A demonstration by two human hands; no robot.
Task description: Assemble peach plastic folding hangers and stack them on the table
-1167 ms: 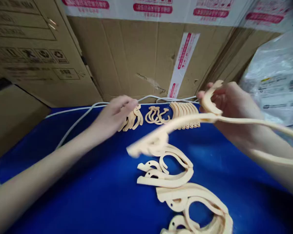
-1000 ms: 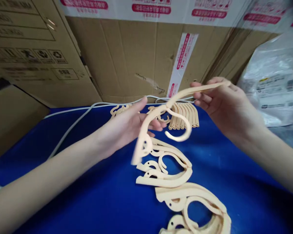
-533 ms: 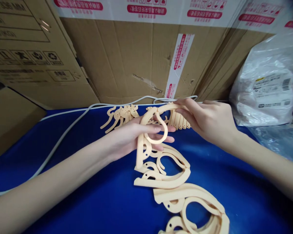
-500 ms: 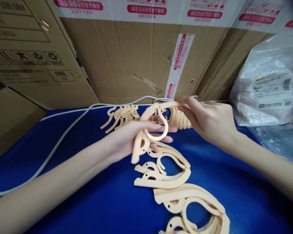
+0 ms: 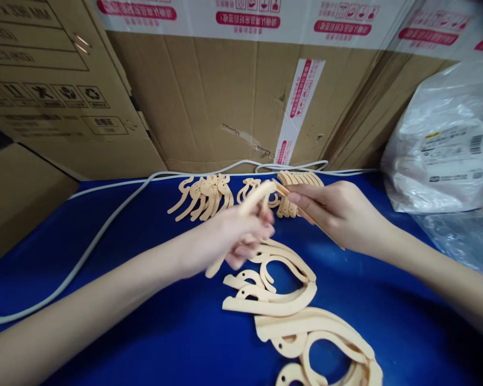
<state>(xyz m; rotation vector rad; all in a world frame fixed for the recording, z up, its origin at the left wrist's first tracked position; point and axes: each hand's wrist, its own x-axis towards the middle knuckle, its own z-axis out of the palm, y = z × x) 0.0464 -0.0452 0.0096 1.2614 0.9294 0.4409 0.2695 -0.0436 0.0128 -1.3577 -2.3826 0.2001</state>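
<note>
One hanger [image 5: 261, 194] between left hand [image 5: 247, 233] and right hand [image 5: 342, 206]

Head view: the likeliest trouble seems to be at the joint [image 5: 274, 185], where the hanger's halves meet; twisting them against each other, or forcing the bend, could pop or crack it. A finger could also get nipped, since the left hand curls close around its half. If either grip slips, the hanger would probably drop near the folded hangers [image 5: 273, 309] and knock them askew.

The hanger is held up over the table [image 5: 145, 332], one half clasped in the left hand, the other pinched by the right hand's thumb and fingers. The hands are apart, the joint between them. Blur hides the left hand's exact hold. Beyond lie loose parts [image 5: 209, 195].
</note>
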